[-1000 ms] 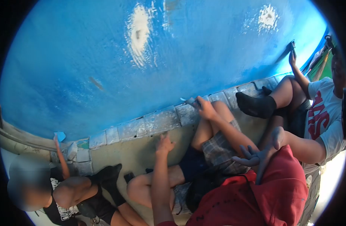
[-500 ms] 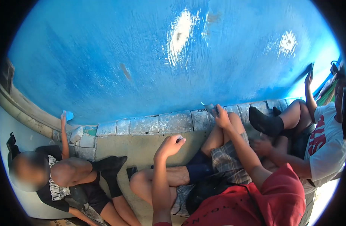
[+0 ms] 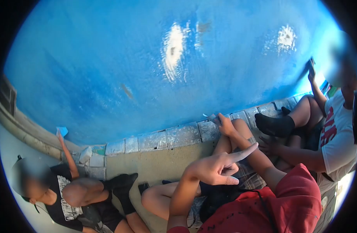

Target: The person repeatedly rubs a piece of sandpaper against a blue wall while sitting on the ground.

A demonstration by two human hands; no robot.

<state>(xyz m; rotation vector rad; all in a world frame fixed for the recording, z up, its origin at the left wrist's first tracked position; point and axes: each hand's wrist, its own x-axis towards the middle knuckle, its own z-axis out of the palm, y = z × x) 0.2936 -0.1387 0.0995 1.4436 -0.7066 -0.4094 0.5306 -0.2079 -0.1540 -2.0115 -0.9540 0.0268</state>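
Blue wall (image 3: pixel 108 58): right hand (image 3: pixel 226 126) near its base, fingers clamped on a grey sheet (image 3: pixel 213 117); left hand (image 3: pixel 213 169) farther from it, index finger and thumb apart, others curled.

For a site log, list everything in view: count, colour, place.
Wall: 1, blue, top
Blocks: one row, grey, wall's foot
Floor: 1, tan, below blocks
Person in black: 1, left
Person in white: 1, right
Sheet: 1, light blue, left person's hand
Pad: 1, dark, right person's raised hand
Socks: several, black, others' feet
Unclear object: 1, dark, floor
Strip: 1, grey, own right hand
Own shirt: 1, red, lower right
Left hand: 1, bare, centre
Right hand: 1, bare, near blocks
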